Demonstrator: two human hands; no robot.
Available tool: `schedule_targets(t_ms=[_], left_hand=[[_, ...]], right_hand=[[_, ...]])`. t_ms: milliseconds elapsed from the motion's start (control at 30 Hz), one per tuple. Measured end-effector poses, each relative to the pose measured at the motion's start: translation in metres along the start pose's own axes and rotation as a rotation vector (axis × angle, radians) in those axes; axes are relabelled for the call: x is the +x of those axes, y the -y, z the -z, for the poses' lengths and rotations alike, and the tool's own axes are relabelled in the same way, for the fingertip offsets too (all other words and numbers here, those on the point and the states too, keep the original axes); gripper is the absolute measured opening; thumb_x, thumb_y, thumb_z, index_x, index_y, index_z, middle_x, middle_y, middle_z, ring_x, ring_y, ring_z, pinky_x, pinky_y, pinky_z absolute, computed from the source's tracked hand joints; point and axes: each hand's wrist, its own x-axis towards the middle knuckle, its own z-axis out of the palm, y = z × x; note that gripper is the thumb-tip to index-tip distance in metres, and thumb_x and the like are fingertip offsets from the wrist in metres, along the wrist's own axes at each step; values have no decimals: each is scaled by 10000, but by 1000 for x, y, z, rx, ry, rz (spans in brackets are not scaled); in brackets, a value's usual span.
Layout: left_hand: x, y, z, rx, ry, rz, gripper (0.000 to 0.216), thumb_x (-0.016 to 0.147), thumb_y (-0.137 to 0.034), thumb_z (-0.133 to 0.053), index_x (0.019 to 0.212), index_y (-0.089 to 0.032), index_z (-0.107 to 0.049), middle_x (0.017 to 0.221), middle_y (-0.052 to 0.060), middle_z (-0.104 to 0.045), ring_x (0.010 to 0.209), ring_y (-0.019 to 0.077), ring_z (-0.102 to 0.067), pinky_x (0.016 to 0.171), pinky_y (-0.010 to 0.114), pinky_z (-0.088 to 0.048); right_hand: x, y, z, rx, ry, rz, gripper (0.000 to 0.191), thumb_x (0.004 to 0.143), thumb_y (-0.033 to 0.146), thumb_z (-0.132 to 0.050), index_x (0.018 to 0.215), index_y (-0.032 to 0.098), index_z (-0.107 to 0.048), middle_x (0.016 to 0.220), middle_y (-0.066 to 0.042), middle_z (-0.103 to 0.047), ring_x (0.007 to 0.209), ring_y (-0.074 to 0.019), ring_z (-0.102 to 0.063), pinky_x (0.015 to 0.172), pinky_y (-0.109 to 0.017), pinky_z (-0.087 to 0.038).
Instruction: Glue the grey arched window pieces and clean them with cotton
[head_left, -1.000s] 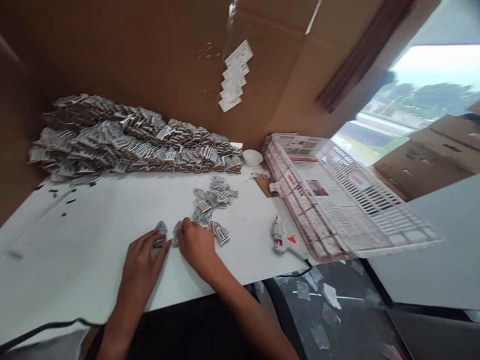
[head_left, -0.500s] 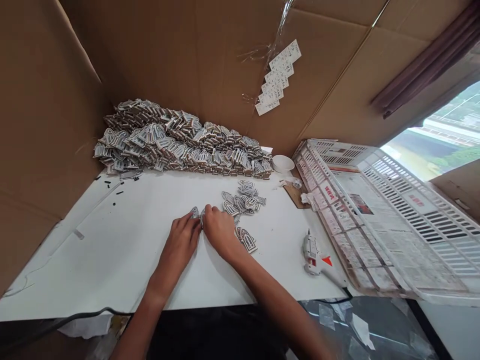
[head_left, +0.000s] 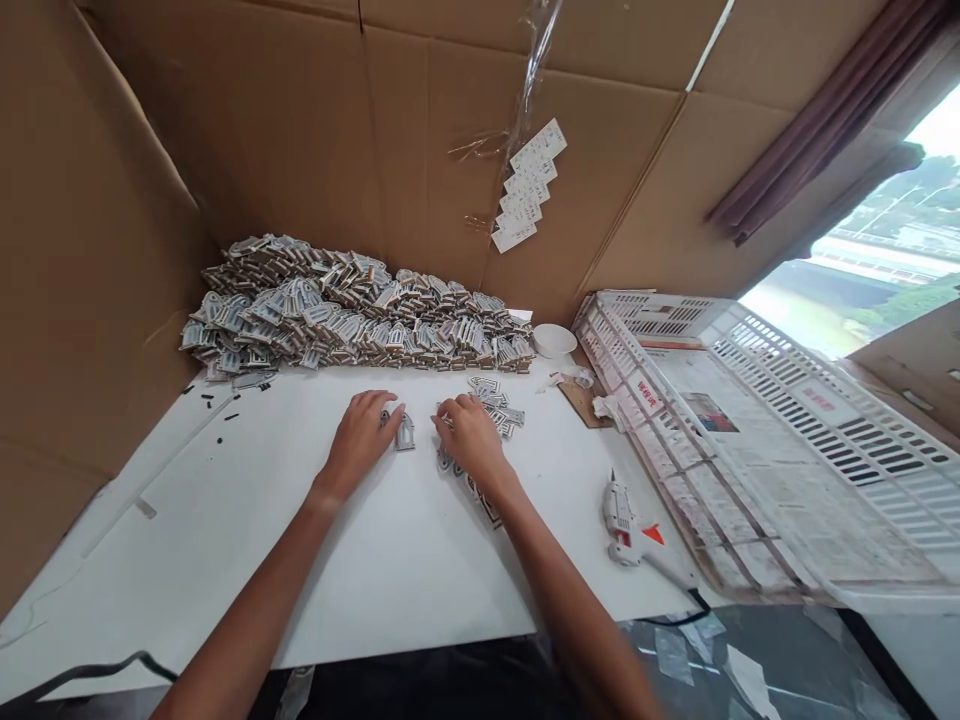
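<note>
On the white table, a small grey arched window-shaped piece [head_left: 406, 433] lies flat beside my left hand [head_left: 361, 440]. That hand has its fingers and thumb apart, the thumb stretched toward the piece; a bit of grey shows between thumb and forefinger. My right hand [head_left: 474, 440] is over a small loose pile of similar arched pieces [head_left: 504, 408], fingers curved and spread, partly covering them. Whether its fingertips touch a piece is hidden. Patterned pieces [head_left: 484, 500] show under the right wrist.
A long heap of arched pieces [head_left: 360, 320] lines the cardboard wall [head_left: 300, 130]. A white bowl [head_left: 555, 341] stands at its right end. On the right are a glue gun [head_left: 621, 515] and a large white plastic crate [head_left: 652, 430]. Small black bits [head_left: 232, 416] lie at left.
My hands have moved apart. The right hand has gone right to the loose pile, and the grey arched piece now shows uncovered beside the left hand. The camera view has shifted slightly.
</note>
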Motion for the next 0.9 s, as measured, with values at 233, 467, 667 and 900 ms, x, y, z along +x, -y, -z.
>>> schedule_targets(t_ms=[233, 467, 667, 900], left_hand=[[-20, 3, -32, -8, 43, -19, 410, 1123, -465, -505, 1373, -210, -707, 1566, 147, -666, 1566, 349, -517, 1308, 553, -451], [-20, 3, -31, -32, 47, 0, 450, 1150, -499, -477, 1430, -217, -686, 1596, 131, -651, 1596, 328, -488, 1328, 524, -427], [-23, 4, -32, -53, 32, -7, 414, 1152, -450, -455, 1397, -222, -700, 1544, 138, -683, 1549, 332, -531, 1303, 560, -455], [-25, 3, -29, -79, 34, -22, 421, 1153, -449, -463, 1424, -213, -683, 1548, 128, -679, 1568, 319, -513, 1329, 539, -436]], right_hand=[[-5, 6, -14, 8, 27, -25, 261, 1135, 205, -554, 1204, 126, -792, 1228, -183, -783, 1231, -314, -650, 1144, -419, -441], [-26, 11, -16, 56, 61, -54, 245, 1031, 258, -753, 1261, 177, -777, 1280, -164, -739, 1196, -316, -689, 996, -379, -522], [-30, 11, -12, 154, 82, -4, 178, 992, 288, -824, 1151, 211, -799, 1148, -66, -768, 940, -209, -759, 864, -280, -529], [-22, 4, -13, 211, 5, -59, 240, 1136, 224, -578, 1243, 178, -787, 1203, -116, -775, 914, -200, -775, 893, -301, -525]])
